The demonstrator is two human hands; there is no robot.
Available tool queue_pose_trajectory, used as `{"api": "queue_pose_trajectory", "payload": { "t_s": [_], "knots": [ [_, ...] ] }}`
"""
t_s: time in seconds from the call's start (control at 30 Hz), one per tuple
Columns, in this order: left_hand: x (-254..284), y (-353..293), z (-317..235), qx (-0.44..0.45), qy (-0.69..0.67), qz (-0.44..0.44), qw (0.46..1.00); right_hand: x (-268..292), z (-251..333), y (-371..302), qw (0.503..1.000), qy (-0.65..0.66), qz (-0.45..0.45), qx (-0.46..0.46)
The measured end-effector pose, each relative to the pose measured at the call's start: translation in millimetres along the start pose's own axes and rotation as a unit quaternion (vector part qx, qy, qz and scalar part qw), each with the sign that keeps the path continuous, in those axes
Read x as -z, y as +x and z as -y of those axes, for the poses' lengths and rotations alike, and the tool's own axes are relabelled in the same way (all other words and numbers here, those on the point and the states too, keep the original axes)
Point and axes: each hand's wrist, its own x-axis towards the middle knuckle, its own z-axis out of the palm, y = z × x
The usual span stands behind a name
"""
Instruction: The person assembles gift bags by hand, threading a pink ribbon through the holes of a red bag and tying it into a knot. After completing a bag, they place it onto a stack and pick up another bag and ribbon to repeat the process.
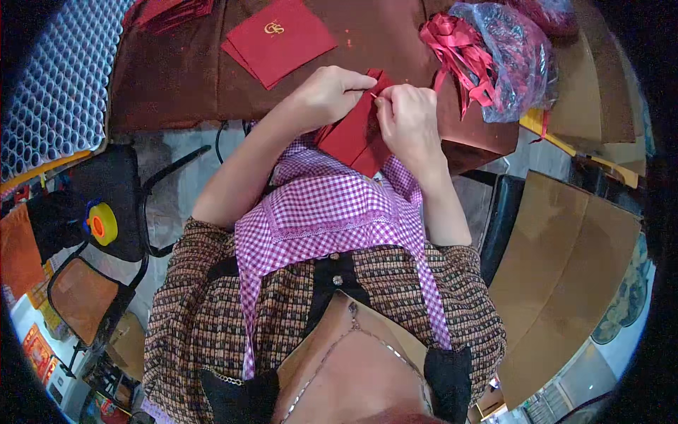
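A dark red folded paper piece (357, 138), perhaps a flat bag or card sleeve, is held slanting at the table's near edge, above my lap. My left hand (328, 95) is closed, with thumb and fingers pinching its upper edge. Close beside it, my right hand (411, 120) is closed in a pinch over the piece's upper right part. A tiny pale, thin tip shows at the right fingertips, too small to name. Beyond my left hand lies a small stack of red cards or sleeves (296, 49) with a gold emblem.
Red satin ribbons (462, 60) spill from a clear plastic bag (526, 67) on the brown-covered table (381, 32). More red pieces (173, 14) lie at the far left. A tray of round cells (60, 85) stands left; chairs (92, 290) and cardboard (565, 275) flank me.
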Motion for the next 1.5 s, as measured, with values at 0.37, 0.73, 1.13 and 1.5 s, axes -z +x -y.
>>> {"api": "queue_pose_trajectory", "payload": {
  "t_s": [0.37,0.73,1.13,1.5],
  "knots": [
    [-8,3,-2,-0.001,0.077,-0.046,0.996,26,-8,18,0.996,0.072,0.048,0.027],
    [-10,-2,-6,-0.092,0.094,-0.052,0.99,32,-39,48,0.948,0.224,0.203,0.096],
    [20,-1,14,0.109,-0.152,-0.225,0.956,26,-61,46,0.944,0.221,0.239,0.059],
    [23,-4,22,-0.036,0.186,-0.332,0.924,16,-69,37,0.952,0.219,0.212,-0.01]
  ]
}}
